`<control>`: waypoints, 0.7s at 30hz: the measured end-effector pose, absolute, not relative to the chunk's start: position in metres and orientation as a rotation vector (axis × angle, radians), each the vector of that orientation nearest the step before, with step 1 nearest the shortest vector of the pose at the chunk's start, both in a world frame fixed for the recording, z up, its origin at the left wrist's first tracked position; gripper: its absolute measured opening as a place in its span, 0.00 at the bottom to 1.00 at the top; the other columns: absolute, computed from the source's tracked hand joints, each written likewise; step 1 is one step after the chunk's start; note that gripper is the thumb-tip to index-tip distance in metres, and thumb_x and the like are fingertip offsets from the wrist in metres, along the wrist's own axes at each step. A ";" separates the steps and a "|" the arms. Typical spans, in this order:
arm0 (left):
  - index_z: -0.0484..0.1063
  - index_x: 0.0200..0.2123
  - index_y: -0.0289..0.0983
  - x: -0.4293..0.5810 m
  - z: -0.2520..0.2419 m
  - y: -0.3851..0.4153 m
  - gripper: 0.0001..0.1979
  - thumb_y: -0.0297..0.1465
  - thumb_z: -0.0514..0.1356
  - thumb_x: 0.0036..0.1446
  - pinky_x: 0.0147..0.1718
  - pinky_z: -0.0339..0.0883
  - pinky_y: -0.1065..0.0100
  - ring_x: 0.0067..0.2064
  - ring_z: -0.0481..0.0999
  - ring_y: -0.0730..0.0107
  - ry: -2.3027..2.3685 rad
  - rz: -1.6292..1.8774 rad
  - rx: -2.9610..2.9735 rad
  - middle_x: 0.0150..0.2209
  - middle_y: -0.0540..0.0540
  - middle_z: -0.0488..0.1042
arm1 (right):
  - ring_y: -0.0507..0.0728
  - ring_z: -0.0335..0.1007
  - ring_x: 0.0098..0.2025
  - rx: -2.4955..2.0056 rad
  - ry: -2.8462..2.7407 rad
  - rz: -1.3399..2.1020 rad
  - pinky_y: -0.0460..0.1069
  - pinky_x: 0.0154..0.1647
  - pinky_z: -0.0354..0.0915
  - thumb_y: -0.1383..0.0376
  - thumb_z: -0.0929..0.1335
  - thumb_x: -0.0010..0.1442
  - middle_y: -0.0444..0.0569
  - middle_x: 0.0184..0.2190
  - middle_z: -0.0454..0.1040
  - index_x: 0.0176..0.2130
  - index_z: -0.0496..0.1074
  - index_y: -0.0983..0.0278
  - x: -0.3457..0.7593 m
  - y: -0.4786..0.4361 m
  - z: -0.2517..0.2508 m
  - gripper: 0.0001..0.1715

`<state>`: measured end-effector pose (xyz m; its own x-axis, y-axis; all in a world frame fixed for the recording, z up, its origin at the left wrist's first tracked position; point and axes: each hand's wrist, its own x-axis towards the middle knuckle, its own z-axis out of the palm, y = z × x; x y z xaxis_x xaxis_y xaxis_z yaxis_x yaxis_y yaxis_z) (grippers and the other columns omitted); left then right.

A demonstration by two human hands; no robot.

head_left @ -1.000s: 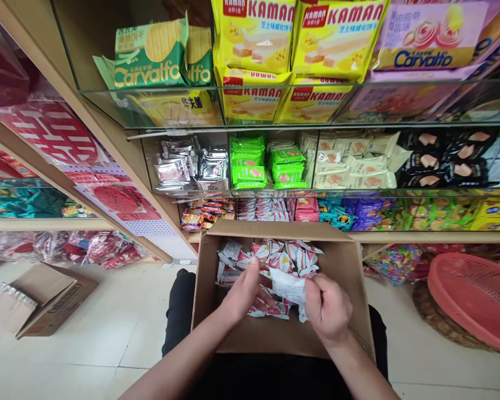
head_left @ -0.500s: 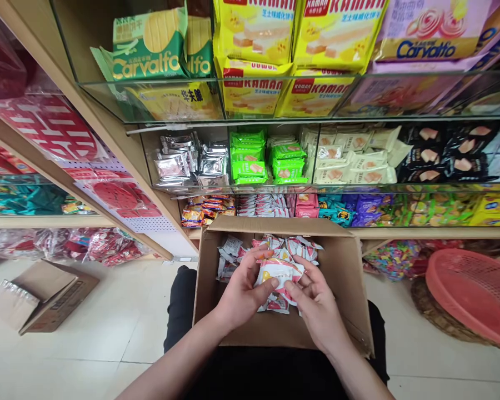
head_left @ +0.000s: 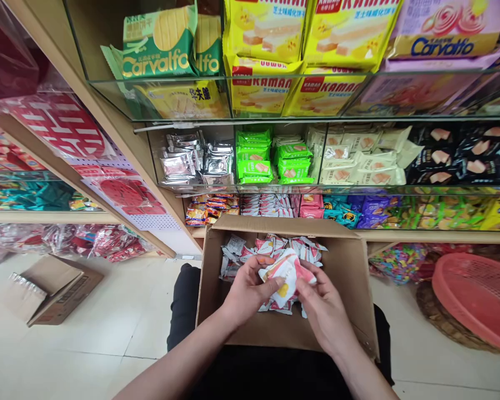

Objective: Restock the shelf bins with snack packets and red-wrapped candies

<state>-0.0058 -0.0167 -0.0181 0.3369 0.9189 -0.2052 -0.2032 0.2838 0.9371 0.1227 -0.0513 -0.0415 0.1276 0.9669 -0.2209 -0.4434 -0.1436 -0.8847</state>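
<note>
Between my two hands is a cluster of small white-and-pink snack packets [head_left: 286,273], held above an open cardboard box [head_left: 345,278]. My left hand [head_left: 250,286] grips the left side, thumb on the front and fingers behind. On the right side, my right hand [head_left: 319,291] pinches with thumb and fingers. How many packets are in the hands I cannot tell, since they overlap. More loose packets [head_left: 235,247] of the same colours lie in the box below, partly hidden by my hands. The box stands at my lap, between my black-clad knees.
Glass-fronted shelves rise ahead, with yellow wafer packs [head_left: 266,33], green packets [head_left: 254,158] and black packets [head_left: 437,147]. The lowest shelf holds similar small packets [head_left: 269,205]. A red plastic basket [head_left: 475,294] sits at right; another cardboard box [head_left: 62,294] is on the floor at left.
The packets between my hands have turned and tilted, with the upper corner now raised. Both hands keep their grip. The whole view has shifted slightly, moving the scene right.
</note>
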 end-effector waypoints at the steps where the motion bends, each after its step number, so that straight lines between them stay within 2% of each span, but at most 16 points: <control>1: 0.59 0.35 0.37 -0.004 -0.020 -0.019 0.18 0.33 0.62 0.42 0.25 0.63 0.73 0.25 0.66 0.79 0.948 0.943 1.023 0.30 0.52 0.67 | 0.55 0.68 0.39 -1.069 -0.656 1.415 0.51 0.39 0.65 0.60 0.69 0.47 0.47 0.36 0.73 0.39 0.66 0.61 0.119 -0.052 -0.043 0.19; 4: 0.61 0.34 0.37 -0.012 -0.014 -0.015 0.11 0.35 0.58 0.48 0.27 0.63 0.72 0.26 0.66 0.77 1.053 0.915 1.344 0.30 0.50 0.67 | 0.57 0.69 0.37 -1.164 -0.784 1.341 0.53 0.37 0.65 0.59 0.68 0.49 0.49 0.33 0.73 0.38 0.66 0.64 0.120 -0.050 -0.042 0.16; 6: 0.64 0.34 0.36 -0.030 -0.003 0.000 0.09 0.35 0.54 0.51 0.35 0.63 0.69 0.33 0.68 0.72 1.159 0.912 1.715 0.32 0.47 0.68 | 0.57 0.69 0.36 -1.285 -0.940 1.045 0.53 0.36 0.65 0.60 0.67 0.50 0.50 0.34 0.72 0.41 0.63 0.64 0.134 -0.037 -0.035 0.19; 8: 0.66 0.36 0.37 -0.052 0.009 0.026 0.09 0.35 0.53 0.53 0.46 0.57 0.64 0.44 0.65 0.67 1.281 0.888 2.141 0.39 0.45 0.68 | 0.58 0.67 0.40 -1.355 -1.190 0.636 0.54 0.40 0.64 0.62 0.66 0.50 0.52 0.39 0.70 0.44 0.62 0.63 0.153 -0.013 -0.023 0.19; 11: 0.68 0.37 0.36 -0.080 0.015 0.072 0.13 0.37 0.50 0.54 0.46 0.55 0.62 0.45 0.65 0.64 1.545 0.668 2.448 0.40 0.43 0.68 | 0.59 0.61 0.48 -1.337 -1.702 0.209 0.54 0.47 0.58 0.68 0.63 0.52 0.53 0.45 0.66 0.43 0.64 0.64 0.175 0.041 -0.010 0.15; 15: 0.69 0.33 0.37 -0.090 0.005 0.109 0.19 0.39 0.42 0.57 0.37 0.59 0.68 0.37 0.69 0.67 1.748 0.256 2.441 0.33 0.45 0.72 | 0.59 0.65 0.42 -1.466 -2.223 0.239 0.52 0.40 0.60 0.71 0.62 0.53 0.54 0.41 0.69 0.44 0.64 0.64 0.172 0.113 -0.019 0.16; 21: 0.70 0.29 0.38 -0.087 -0.005 0.107 0.20 0.37 0.40 0.57 0.33 0.58 0.69 0.35 0.70 0.67 1.888 0.197 2.446 0.31 0.46 0.73 | 0.57 0.68 0.31 -1.636 -2.145 0.539 0.48 0.31 0.58 0.74 0.68 0.44 0.50 0.27 0.73 0.32 0.69 0.65 0.132 0.185 -0.062 0.11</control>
